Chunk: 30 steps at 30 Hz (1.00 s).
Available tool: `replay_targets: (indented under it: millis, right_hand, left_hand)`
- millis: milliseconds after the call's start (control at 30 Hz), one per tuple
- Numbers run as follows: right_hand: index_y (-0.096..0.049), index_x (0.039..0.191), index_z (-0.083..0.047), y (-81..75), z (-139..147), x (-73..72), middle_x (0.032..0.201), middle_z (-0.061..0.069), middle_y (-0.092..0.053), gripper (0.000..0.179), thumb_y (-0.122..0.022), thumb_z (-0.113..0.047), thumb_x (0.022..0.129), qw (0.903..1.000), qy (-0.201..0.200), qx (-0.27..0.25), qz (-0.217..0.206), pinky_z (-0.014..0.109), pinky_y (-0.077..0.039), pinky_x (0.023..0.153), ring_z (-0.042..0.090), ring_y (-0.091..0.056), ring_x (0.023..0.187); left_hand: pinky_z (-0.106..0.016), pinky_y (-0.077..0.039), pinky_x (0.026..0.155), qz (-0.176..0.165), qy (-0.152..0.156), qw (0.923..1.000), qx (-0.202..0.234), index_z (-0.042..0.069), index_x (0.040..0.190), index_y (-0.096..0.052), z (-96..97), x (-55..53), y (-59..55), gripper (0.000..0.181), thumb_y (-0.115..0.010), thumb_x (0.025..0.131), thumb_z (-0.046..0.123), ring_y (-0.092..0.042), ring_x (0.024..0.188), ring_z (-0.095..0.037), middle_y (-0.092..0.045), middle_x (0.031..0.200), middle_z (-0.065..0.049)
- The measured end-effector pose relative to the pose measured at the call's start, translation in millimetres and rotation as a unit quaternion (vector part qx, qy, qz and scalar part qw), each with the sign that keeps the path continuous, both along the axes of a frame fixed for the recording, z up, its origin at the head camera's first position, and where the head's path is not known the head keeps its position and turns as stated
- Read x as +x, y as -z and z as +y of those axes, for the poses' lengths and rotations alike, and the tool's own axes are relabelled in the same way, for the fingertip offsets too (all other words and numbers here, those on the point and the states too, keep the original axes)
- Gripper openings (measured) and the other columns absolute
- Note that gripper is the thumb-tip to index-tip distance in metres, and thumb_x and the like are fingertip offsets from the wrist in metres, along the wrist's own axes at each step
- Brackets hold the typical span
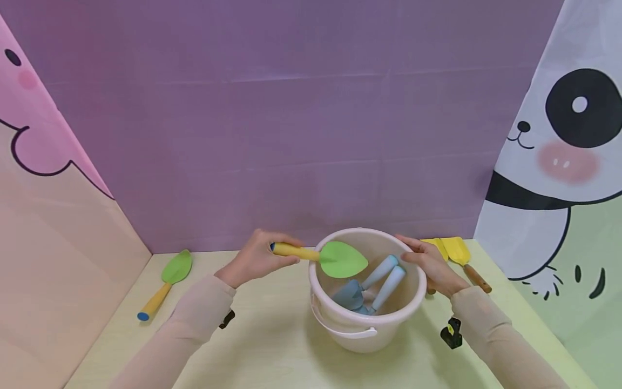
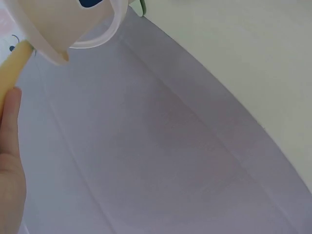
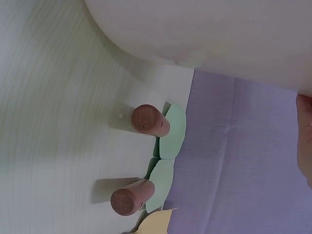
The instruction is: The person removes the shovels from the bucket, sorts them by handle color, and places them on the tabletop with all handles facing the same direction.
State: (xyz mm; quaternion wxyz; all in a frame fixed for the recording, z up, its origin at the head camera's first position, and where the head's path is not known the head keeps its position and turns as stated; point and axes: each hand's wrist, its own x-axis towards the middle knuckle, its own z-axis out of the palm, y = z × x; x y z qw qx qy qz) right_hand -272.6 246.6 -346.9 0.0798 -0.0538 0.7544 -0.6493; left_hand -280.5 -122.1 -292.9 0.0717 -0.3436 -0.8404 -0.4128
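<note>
My left hand (image 1: pixel 262 256) grips the yellow handle of a green-bladed trowel (image 1: pixel 343 260), whose blade lies over the bucket's opening. Part of that yellow handle (image 2: pixel 13 68) also shows in the left wrist view. Inside the pale pink bucket (image 1: pixel 362 327) are blue-grey garden tools (image 1: pixel 389 286) with light blue handles, leaning against its wall. On the bucket's right side, my right hand (image 1: pixel 434 268) holds the rim. The right wrist view has the bucket's side (image 3: pixel 214 34) overhead and only the edge of that hand (image 3: pixel 305 141).
A second green trowel (image 1: pixel 165 283) with a yellow handle lies at the left of the table. Right of the bucket are yellow shovels (image 1: pixel 457 250) with brown handles. Wooden-handled tools with pale green blades (image 3: pixel 160 185) lie beside the bucket. A purple backdrop (image 1: pixel 311 135) stands behind.
</note>
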Motion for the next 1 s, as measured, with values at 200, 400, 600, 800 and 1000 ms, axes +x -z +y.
replay_targets:
  millis: [200,400,600,800,1000]
  right_hand:
    - [-0.029,0.143,-0.004,0.2,1,-0.2,0.143,0.021,-0.034,0.057,-0.050,-0.008,0.089,1.0000,-0.003,-0.004,-0.001,0.039,-0.049,0.090,0.006,-0.056,0.104]
    - [-0.029,0.143,-0.004,1.5,1,-0.9,0.143,0.021,-0.033,0.057,-0.049,-0.008,0.090,1.0000,-0.007,-0.006,-0.002,0.037,-0.049,0.090,0.007,-0.056,0.104]
    - [-0.029,0.143,-0.003,1.6,1,-1.5,0.143,0.022,-0.034,0.056,-0.048,-0.008,0.090,0.9999,-0.009,-0.007,0.001,0.040,-0.048,0.091,0.008,-0.056,0.105]
    - [-0.029,0.143,-0.003,1.5,1,-1.6,0.142,0.022,-0.035,0.056,-0.049,-0.007,0.090,0.9999,-0.012,-0.007,0.003,0.039,-0.049,0.090,0.007,-0.056,0.104]
    - [-0.029,0.143,-0.004,1.7,1,-1.1,0.143,0.022,-0.034,0.056,-0.048,-0.008,0.090,0.9999,-0.011,-0.007,0.002,0.041,-0.049,0.090,0.007,-0.057,0.104]
  left_hand:
    - [-0.020,-0.049,0.054,0.009,-0.027,0.9973,0.067,0.009,0.098,-0.073,-4.9,5.0,9.6,0.027,-0.077,0.071,0.010,-0.060,0.067,-0.006,-0.071,0.092,-0.006]
    - [-0.020,-0.049,0.055,0.023,-0.064,0.9909,0.116,0.007,0.099,-0.072,-9.9,12.9,21.2,0.029,-0.077,0.071,0.009,-0.060,0.069,-0.004,-0.072,0.094,-0.006]
    - [-0.018,-0.049,0.055,0.055,-0.114,0.9772,0.170,0.006,0.097,-0.072,-15.2,17.9,31.3,0.028,-0.078,0.070,0.006,-0.061,0.076,-0.001,-0.071,0.096,-0.008]
    - [-0.016,-0.048,0.054,0.048,-0.177,0.9623,0.201,0.005,0.097,-0.072,-20.8,22.1,37.7,0.029,-0.078,0.069,0.006,-0.059,0.072,0.001,-0.071,0.096,-0.011]
    - [-0.017,-0.046,0.053,0.033,-0.242,0.9461,0.212,0.010,0.099,-0.072,-27.7,26.8,47.9,0.028,-0.077,0.072,0.011,-0.056,0.068,-0.003,-0.071,0.097,-0.009]
